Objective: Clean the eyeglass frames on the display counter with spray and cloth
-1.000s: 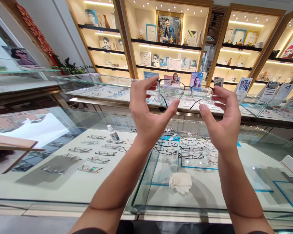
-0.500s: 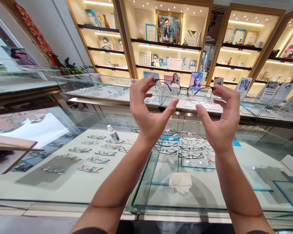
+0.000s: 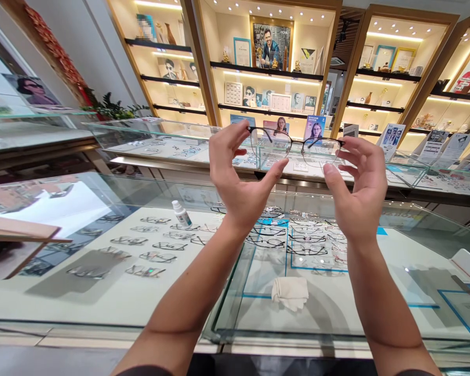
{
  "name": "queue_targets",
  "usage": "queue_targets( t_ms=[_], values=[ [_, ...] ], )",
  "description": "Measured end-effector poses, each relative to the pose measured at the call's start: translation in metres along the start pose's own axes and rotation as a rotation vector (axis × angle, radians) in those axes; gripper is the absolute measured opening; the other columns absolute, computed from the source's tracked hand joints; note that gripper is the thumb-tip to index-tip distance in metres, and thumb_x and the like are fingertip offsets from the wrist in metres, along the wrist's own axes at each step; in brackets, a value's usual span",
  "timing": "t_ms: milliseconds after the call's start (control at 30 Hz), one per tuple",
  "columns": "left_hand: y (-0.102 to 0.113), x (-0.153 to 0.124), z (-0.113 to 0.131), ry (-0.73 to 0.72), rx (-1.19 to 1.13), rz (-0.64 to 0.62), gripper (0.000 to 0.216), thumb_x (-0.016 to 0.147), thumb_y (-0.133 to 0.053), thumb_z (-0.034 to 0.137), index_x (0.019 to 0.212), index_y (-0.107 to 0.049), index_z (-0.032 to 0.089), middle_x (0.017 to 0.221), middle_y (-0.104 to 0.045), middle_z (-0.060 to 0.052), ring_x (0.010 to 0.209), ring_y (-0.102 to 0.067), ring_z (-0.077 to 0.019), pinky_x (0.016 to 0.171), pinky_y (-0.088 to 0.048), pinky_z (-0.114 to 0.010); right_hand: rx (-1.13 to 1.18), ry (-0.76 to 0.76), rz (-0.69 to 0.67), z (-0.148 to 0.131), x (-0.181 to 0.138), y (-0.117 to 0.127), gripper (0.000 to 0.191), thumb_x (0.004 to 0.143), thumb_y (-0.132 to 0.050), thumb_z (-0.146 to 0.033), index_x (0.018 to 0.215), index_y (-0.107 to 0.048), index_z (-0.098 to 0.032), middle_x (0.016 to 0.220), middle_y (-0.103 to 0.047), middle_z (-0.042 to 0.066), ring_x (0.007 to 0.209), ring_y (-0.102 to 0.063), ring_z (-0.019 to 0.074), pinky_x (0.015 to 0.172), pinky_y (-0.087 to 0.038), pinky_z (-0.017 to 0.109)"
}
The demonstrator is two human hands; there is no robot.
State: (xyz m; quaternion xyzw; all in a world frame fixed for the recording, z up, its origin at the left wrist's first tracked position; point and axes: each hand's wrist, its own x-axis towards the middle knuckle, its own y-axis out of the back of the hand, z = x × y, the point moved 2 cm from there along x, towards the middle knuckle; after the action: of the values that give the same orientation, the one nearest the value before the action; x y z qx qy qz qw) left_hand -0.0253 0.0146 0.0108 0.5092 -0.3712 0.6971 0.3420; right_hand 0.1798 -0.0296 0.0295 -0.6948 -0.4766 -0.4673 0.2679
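I hold a pair of thin black-rimmed glasses up in front of me, above a glass display counter. My left hand pinches the left end of the frame between forefinger and thumb. My right hand grips the right end the same way. The temples are folded in behind the lenses. Below my hands, rows of eyeglass frames lie inside the counter. A crumpled white cloth rests on the counter glass between my forearms.
A small white bottle stands on the counter to the left, near more displayed frames. Another glass case runs behind, with leaflets on stands. Lit wall shelves hold pictures and ornaments. A potted plant stands at the left.
The glasses were tilted: the temples, hanging down a second ago, have folded up behind the lenses. My right thumb dropped away and came back up to the frame. My arms stayed in place.
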Motion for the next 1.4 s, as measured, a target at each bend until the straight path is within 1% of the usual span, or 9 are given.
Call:
queue_targets(
  t_ms=[300,400,500,633,867,967,1167,1300,1400],
  values=[
    [-0.004,0.003,-0.003,-0.03,-0.131,0.013,0.078,0.075,-0.089,0.064,0.139,-0.055,0.036,0.139,-0.058,-0.007,0.133,-0.063,-0.0331,0.111,-0.055,-0.05,0.161,-0.072,0.15,-0.009,0.003,0.004,0.026,0.097,-0.067,-0.049,0.115,-0.074,-0.031,0.118,-0.071,0.005,0.113,-0.07,0.0253,0.103,-0.059,0.051],
    [-0.004,0.003,-0.001,-0.048,-0.14,0.025,0.079,0.073,-0.09,0.062,0.139,-0.056,0.036,0.137,-0.057,-0.007,0.133,-0.062,-0.0334,0.111,-0.055,-0.051,0.212,-0.091,0.19,-0.009,0.004,0.005,0.017,0.095,-0.072,-0.041,0.107,-0.077,-0.029,0.11,-0.074,0.003,0.104,-0.072,0.0212,0.1,-0.06,0.047],
    [-0.004,0.003,0.0,-0.06,-0.143,0.029,0.078,0.073,-0.091,0.061,0.138,-0.057,0.036,0.136,-0.057,-0.007,0.132,-0.062,-0.0333,0.109,-0.056,-0.05,0.223,-0.097,0.186,-0.008,0.005,0.005,0.014,0.094,-0.073,-0.037,0.105,-0.078,-0.03,0.109,-0.076,0.002,0.101,-0.072,0.0205,0.096,-0.061,0.045],
    [-0.003,0.003,0.001,-0.062,-0.124,0.025,0.076,0.073,-0.091,0.061,0.137,-0.058,0.035,0.135,-0.058,-0.007,0.13,-0.063,-0.0327,0.106,-0.057,-0.049,0.238,-0.153,0.139,-0.002,0.006,0.005,0.02,0.095,-0.072,-0.045,0.109,-0.077,-0.032,0.112,-0.075,0.002,0.103,-0.072,0.0213,0.095,-0.062,0.045],
    [-0.002,0.004,0.001,-0.06,-0.087,0.004,0.077,0.074,-0.09,0.063,0.138,-0.056,0.035,0.135,-0.058,-0.007,0.13,-0.064,-0.0325,0.107,-0.057,-0.049,0.299,-0.219,0.223,-0.009,0.008,0.004,0.014,0.086,-0.077,-0.034,0.097,-0.078,-0.025,0.097,-0.075,0.002,0.078,-0.062,0.0146,0.071,-0.058,0.034],
    [-0.001,0.004,0.0,-0.062,-0.072,-0.009,0.077,0.075,-0.088,0.064,0.139,-0.056,0.036,0.135,-0.059,-0.007,0.128,-0.065,-0.0317,0.107,-0.057,-0.049,0.316,-0.256,0.192,-0.011,0.009,0.005,0.015,0.086,-0.075,-0.036,0.097,-0.077,-0.026,0.101,-0.075,0.002,0.078,-0.062,0.0148,0.07,-0.057,0.034],
    [0.0,0.005,-0.002,-0.064,-0.064,-0.045,0.077,0.078,-0.085,0.066,0.14,-0.054,0.034,0.137,-0.059,-0.007,0.129,-0.065,-0.031,0.108,-0.057,-0.048,0.362,-0.299,0.056,0.001,0.011,0.006,0.018,0.09,-0.071,-0.042,0.101,-0.076,-0.03,0.116,-0.076,0.003,0.094,-0.068,0.0194,0.069,-0.055,0.035],
    [0.0,0.005,-0.001,-0.06,-0.051,-0.047,0.077,0.078,-0.084,0.068,0.14,-0.053,0.033,0.137,-0.058,-0.008,0.13,-0.065,-0.0313,0.109,-0.056,-0.048,0.384,-0.359,-0.014,0.008,0.012,0.007,0.024,0.09,-0.068,-0.049,0.105,-0.075,-0.031,0.12,-0.077,0.003,0.082,-0.065,0.0145,0.067,-0.054,0.034],
    [-0.001,0.004,0.0,-0.038,-0.058,-0.045,0.077,0.076,-0.085,0.068,0.137,-0.055,0.032,0.136,-0.059,-0.008,0.13,-0.065,-0.0315,0.108,-0.058,-0.047,0.399,-0.392,-0.011,0.01,0.012,0.007,0.026,0.09,-0.068,-0.049,0.108,-0.076,-0.032,0.12,-0.078,0.002,0.077,-0.064,0.0133,0.065,-0.053,0.034]
  ],
)
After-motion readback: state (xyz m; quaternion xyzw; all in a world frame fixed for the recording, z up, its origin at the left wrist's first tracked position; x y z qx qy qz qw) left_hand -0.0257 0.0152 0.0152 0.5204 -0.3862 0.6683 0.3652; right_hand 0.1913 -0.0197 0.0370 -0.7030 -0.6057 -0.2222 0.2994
